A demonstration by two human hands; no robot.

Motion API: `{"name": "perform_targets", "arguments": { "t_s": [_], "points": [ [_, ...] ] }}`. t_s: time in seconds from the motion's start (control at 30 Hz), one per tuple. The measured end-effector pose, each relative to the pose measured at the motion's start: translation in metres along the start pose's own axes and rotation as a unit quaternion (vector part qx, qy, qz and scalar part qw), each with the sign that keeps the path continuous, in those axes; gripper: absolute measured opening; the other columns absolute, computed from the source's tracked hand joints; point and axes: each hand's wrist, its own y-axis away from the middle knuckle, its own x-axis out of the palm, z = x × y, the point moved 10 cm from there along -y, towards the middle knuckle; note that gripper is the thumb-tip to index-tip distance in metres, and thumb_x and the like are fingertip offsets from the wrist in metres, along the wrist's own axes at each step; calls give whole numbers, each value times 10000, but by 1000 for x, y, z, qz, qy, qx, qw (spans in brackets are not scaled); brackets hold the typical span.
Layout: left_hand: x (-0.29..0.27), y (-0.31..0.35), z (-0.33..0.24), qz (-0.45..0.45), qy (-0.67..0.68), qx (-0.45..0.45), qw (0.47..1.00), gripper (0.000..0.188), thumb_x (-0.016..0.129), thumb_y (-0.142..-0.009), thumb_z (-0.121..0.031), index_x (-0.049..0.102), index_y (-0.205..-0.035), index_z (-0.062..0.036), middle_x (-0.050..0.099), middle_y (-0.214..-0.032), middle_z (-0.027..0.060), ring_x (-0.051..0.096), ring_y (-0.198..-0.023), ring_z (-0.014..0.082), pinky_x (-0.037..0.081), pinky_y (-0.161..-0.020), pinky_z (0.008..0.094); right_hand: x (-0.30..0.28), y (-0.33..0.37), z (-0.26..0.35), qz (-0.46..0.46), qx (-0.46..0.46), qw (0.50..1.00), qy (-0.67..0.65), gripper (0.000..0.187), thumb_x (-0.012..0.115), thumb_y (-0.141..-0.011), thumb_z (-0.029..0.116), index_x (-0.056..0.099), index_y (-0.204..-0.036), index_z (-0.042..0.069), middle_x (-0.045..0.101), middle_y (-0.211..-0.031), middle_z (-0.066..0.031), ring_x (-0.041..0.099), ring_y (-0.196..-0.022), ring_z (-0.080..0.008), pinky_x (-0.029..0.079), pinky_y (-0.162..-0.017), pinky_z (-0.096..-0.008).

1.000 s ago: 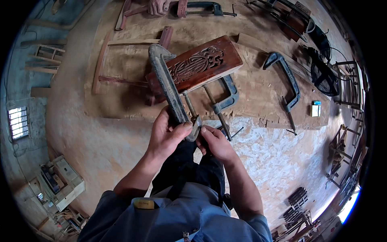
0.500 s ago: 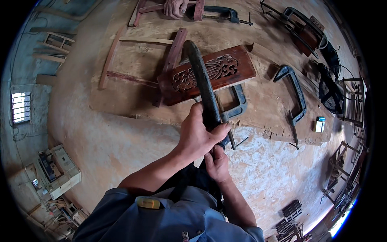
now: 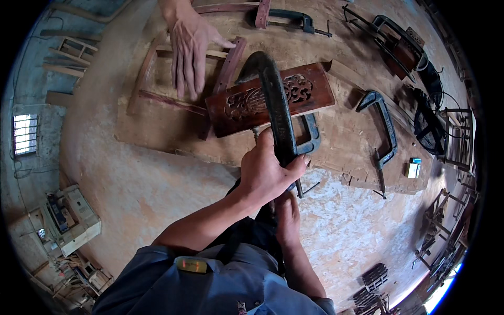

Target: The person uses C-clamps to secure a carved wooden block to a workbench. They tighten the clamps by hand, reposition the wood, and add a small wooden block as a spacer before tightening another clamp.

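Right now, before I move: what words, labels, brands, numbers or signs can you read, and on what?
Nothing reads clearly enough to quote.
Held clamp: raised marks, too blurred.
Right-hand clamp on the board: raised marks, too small.
Blue-and-white box: print too small.
Yellow packet at the chest: marks blurred.

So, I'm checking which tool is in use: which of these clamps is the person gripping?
The dark clamp whose bar crosses over the carved panel. The left hand grips it; no hand touches the other clamps.
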Motion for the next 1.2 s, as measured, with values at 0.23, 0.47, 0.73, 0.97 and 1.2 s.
{"name": "perform_targets", "arguments": {
  "t_s": [0.23, 0.47, 0.73, 0.97, 1.2],
  "points": [
    [3, -1, -2, -16, 13, 20, 1000, 513, 768, -737, -179, 497, -1127, 15, 651, -833, 68, 646, -728, 129, 523, -671, 276, 25, 1, -41, 243, 106, 862, -432, 232, 624, -917, 225, 589, -1039, 31, 624, -1085, -171, 648, -932, -278, 518, -856, -434],
    [4, -5, 1, -20, 3, 4, 1000, 507, 759, -724, -272, 504, -1080, -18, 673, -813, 98, 686, -711, 279, 543, -661, 373, 1, 17, 19, 119, -210, 970, 35, 135, 575, -875, -68, 625, -946, 34, 629, -1058, -151, 626, -957, -242, 501, -835, -336],
    [7, -10, 12, -32, 2, -4, 999, 486, 768, -728, -243, 511, -1066, -7, 649, -798, 78, 649, -701, 187, 521, -642, 310, 9, 21, 33, 71, -274, 927, 245, 222, 552, -859, -126, 632, -1011, 16, 632, -1047, -146, 614, -957, -224, 482, -833, -299],
    [11, -14, 5, -47, -62, 25, 997, 548, 774, -712, -311, 501, -1078, -7, 679, -794, 119, 686, -648, 297, 551, -588, 397, -4, 10, 8, 144, -96, 984, -49, 155, 488, -946, -44, 619, -999, 19, 628, -1165, -157, 608, -1083, -260, 494, -945, -411],
    [8, -13, -2, -49, -79, 27, 995, 557, 769, -713, -330, 503, -1073, 0, 671, -750, 117, 684, -625, 299, 549, -571, 391, 12, 15, -3, 233, 40, 932, -276, 183, 485, -989, 154, 554, -1090, 18, 604, -1177, -246, 622, -1042, -345, 484, -939, -455]
  ]
}}
